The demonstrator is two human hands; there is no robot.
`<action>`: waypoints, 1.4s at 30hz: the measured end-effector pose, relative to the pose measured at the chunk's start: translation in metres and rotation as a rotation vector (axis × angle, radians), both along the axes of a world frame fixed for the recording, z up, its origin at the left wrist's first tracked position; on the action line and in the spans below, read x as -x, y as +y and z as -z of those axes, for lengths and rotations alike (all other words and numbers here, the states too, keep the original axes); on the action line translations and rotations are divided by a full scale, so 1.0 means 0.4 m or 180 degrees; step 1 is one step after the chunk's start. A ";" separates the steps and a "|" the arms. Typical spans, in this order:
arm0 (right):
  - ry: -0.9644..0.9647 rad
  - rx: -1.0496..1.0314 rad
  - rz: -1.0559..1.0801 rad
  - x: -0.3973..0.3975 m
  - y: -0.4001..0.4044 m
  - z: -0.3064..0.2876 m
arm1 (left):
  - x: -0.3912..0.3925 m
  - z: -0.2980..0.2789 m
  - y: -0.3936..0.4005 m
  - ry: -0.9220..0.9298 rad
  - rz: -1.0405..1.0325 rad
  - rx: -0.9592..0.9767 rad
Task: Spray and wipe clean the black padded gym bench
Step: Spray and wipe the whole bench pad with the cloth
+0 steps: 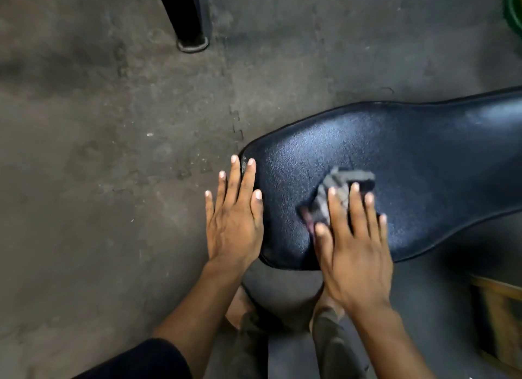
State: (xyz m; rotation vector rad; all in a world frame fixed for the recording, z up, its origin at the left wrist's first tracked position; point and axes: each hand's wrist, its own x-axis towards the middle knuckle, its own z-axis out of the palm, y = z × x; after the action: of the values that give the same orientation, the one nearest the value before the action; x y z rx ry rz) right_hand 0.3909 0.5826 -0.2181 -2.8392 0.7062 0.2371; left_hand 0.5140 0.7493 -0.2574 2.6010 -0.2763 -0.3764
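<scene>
Bench pad (409, 164), black and glossy, runs its long axis from the rounded end beside us away to the upper right, above the concrete floor (99, 152). We press our right hand (353, 237) flat, fingers spread, on a grey cloth (339, 186) lying on the pad near that rounded end. Our left hand (234, 217) lies open and empty against the pad's left edge, steadying it. Unwiped surface extends to the right of the cloth, so we judge the right hand is better placed to sweep along the axis.
</scene>
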 end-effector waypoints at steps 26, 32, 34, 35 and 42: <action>0.0074 -0.0084 -0.0144 -0.239 -0.043 0.010 | 0.020 -0.061 -0.020 -0.0087 0.0072 -0.0741; 0.0175 -0.0263 -0.0503 -0.019 0.032 -0.013 | 0.036 -0.133 -0.053 0.0216 0.0411 -0.1133; 0.0456 -0.0402 -0.0596 0.044 0.007 -0.039 | 0.055 -0.158 -0.061 0.0326 0.0534 -0.1220; 0.0603 -0.0529 -0.0593 0.059 -0.016 -0.057 | 0.070 -0.173 -0.068 0.0384 0.0614 -0.1246; 0.0998 -0.1285 0.0095 0.051 -0.116 -0.205 | 0.220 -0.267 -0.172 0.0974 0.1022 -0.1219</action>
State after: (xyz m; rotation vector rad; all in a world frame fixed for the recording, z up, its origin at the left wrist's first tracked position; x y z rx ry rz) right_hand 0.3704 0.5360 -0.1362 -2.4273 0.6667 0.7414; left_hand 0.4260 0.6807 -0.1508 2.8108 -0.5621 -1.0178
